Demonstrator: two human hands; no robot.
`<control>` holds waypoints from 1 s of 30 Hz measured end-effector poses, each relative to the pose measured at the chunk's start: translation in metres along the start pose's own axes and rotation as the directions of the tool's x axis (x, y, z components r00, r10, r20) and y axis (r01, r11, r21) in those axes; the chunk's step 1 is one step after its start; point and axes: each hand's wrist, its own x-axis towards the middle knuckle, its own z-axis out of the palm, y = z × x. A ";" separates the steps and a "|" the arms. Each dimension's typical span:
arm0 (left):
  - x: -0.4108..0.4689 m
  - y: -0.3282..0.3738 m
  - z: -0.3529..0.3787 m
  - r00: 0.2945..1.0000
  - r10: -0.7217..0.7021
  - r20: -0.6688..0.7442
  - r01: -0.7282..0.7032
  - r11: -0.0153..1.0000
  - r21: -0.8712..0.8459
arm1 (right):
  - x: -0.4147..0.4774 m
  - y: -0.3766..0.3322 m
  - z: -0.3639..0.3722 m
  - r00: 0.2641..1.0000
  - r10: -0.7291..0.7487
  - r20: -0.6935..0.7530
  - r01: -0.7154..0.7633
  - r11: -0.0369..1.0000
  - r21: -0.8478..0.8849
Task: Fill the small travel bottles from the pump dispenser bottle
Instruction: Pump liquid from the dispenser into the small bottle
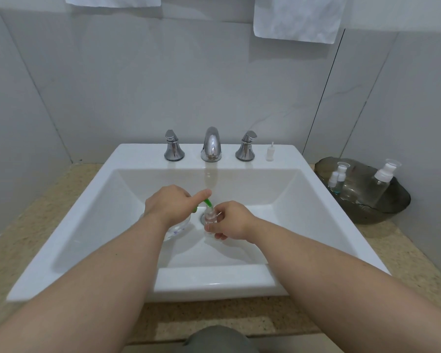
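Mid-fill over the sink [316,220]: right hand [233,220] pinches the small clear travel bottle [210,220] upright by its body above the drain, left hand [168,203] wraps the pump dispenser bottle [175,229], index finger pressing the pump head, green nozzle [207,203] at the bottle's mouth. Travel bottle looks light, thin-walled, likely slick if soapy; I'd grip mid-body, firm but not squeezing. More bottles sit in the dark tray [397,207] on the counter [23,225].

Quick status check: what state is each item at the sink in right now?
Small travel bottle: uncapped, upright, gripped by right hand.
Pump dispenser bottle: over basin, left hand on pump, green nozzle at travel bottle's mouth.
Faucet: no water running.
Loose spray cap: standing on sink ledge.
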 end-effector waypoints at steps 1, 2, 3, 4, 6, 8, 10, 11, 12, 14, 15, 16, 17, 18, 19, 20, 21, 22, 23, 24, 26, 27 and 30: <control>0.000 0.001 0.000 1.000 -0.003 0.000 0.003 1.000 -0.004 | 0.000 0.000 0.000 1.000 0.001 -0.001 -0.001 1.000 0.003; 0.000 0.002 0.000 1.000 -0.009 -0.001 0.009 1.000 -0.010 | 0.000 0.000 0.000 1.000 0.002 -0.002 -0.002 1.000 0.005; 0.000 0.003 0.000 1.000 -0.019 -0.003 0.019 1.000 -0.015 | 0.000 0.000 0.000 1.000 0.002 -0.002 -0.002 1.000 0.005; 0.000 0.004 0.000 1.000 -0.027 -0.004 0.027 0.999 -0.019 | -0.001 0.000 0.000 1.000 0.002 -0.003 -0.002 1.000 0.004; 0.000 0.006 0.001 0.999 -0.038 -0.013 0.038 0.999 -0.026 | -0.001 -0.001 0.000 1.000 0.001 -0.002 -0.001 1.000 -0.002; 0.001 0.009 0.001 0.999 -0.046 -0.019 0.045 0.999 -0.028 | -0.002 -0.002 0.000 1.000 -0.001 0.004 0.001 1.000 0.004; 0.002 0.009 0.001 0.998 -0.052 -0.023 0.052 0.998 -0.027 | -0.004 -0.002 0.000 1.000 -0.005 0.013 0.005 1.000 0.000; 0.002 0.009 0.001 0.998 -0.054 -0.022 0.053 0.998 -0.022 | -0.004 -0.002 0.000 1.000 -0.006 0.018 0.006 1.000 -0.004; 0.003 0.009 0.001 0.998 -0.054 -0.022 0.053 0.998 -0.015 | -0.004 -0.002 0.001 1.000 -0.007 0.023 0.008 1.000 -0.009; 0.004 0.008 0.002 0.999 -0.048 -0.018 0.047 0.999 -0.012 | -0.003 -0.002 0.001 1.000 -0.007 0.026 0.007 1.000 -0.017; 0.004 0.008 0.003 0.999 -0.043 -0.017 0.043 0.999 -0.012 | -0.002 -0.001 0.001 1.000 -0.003 0.026 0.004 1.000 -0.022; 0.004 0.009 0.003 0.999 -0.038 -0.016 0.038 0.999 -0.007 | -0.001 0.000 0.001 1.000 0.001 0.030 -0.001 1.000 -0.030; 0.004 0.009 0.003 0.999 -0.032 -0.016 0.032 0.999 0.000 | -0.001 0.000 0.002 0.999 0.005 0.035 -0.004 0.999 -0.037; 0.004 0.009 0.004 0.999 -0.028 -0.016 0.028 1.000 0.009 | -0.001 0.000 0.002 0.999 0.007 0.040 -0.006 0.999 -0.043; 0.004 0.009 0.004 1.000 -0.027 -0.014 0.028 1.000 0.014 | -0.002 0.000 0.002 0.999 0.010 0.043 -0.008 0.999 -0.045; 0.004 0.009 0.004 1.000 -0.028 -0.011 0.029 0.999 0.018 | -0.002 0.000 0.001 0.999 0.013 0.045 -0.011 0.999 -0.046; 0.004 0.009 0.004 0.999 -0.030 -0.009 0.031 0.999 0.024 | -0.002 0.000 0.002 0.999 0.015 0.047 -0.012 0.999 -0.050; 0.003 0.010 0.004 0.999 -0.033 -0.010 0.033 0.999 0.030 | -0.002 -0.001 0.002 0.999 0.017 0.045 -0.014 0.998 -0.056; 0.002 0.010 0.003 0.999 -0.037 -0.014 0.038 0.999 0.033 | -0.003 -0.001 0.001 0.999 0.019 0.041 -0.016 0.998 -0.059; 0.001 0.010 0.002 0.999 -0.041 -0.019 0.041 0.999 0.032 | -0.003 -0.001 0.001 0.999 0.019 0.037 -0.017 0.998 -0.057; 0.001 0.009 0.001 0.999 -0.032 -0.009 0.032 0.999 0.019 | -0.002 -0.001 0.000 1.000 0.013 0.025 -0.012 0.999 -0.038; 0.001 0.007 0.001 1.000 -0.023 0.005 0.023 1.000 0.017 | -0.003 -0.001 -0.001 1.000 0.011 0.015 -0.011 1.000 -0.027; 0.001 0.001 0.001 1.000 -0.005 0.028 0.004 1.000 0.027 | -0.003 -0.001 -0.002 1.000 0.006 0.001 -0.006 1.000 -0.017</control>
